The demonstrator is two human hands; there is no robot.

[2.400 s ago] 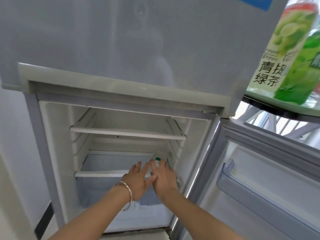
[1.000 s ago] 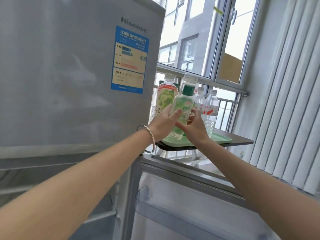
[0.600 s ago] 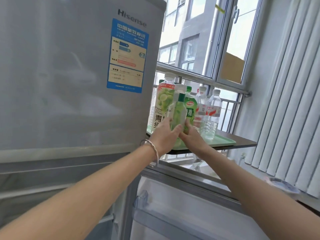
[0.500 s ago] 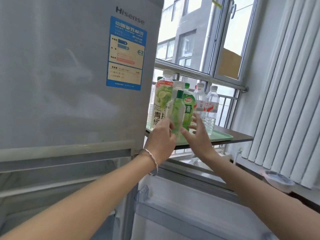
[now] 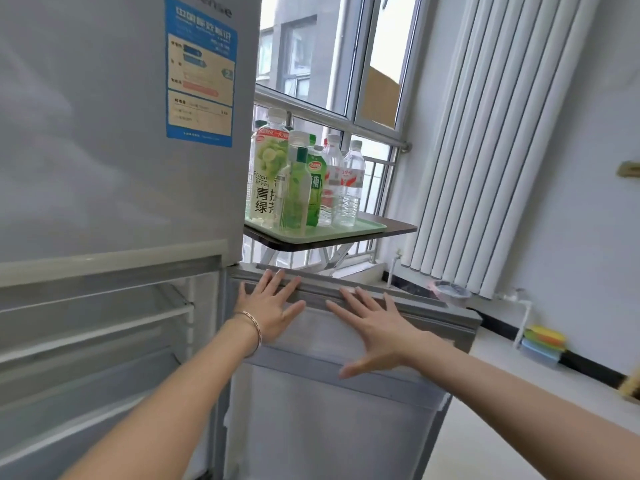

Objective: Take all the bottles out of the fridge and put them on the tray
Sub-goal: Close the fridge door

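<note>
Both hands, left hand (image 5: 268, 311) and right hand (image 5: 372, 327), have released the slim green bottle (image 5: 295, 188), which now stands on the tray (image 5: 346, 231) above the spread, empty fingers (image 5: 349, 299) resting on the open fridge door (image 5: 346, 393).

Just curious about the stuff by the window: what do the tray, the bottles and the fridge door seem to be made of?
Tray: probably plastic, matt pale green, one even colour with a moulded raised rim. Bottles: clear plastic, likely; see-through ribbed walls, printed labels, screw caps. Fridge door: inner face looks like white moulded plastic with a grey seal around it; the silver outer skin may be painted metal, hard to tell.
</note>
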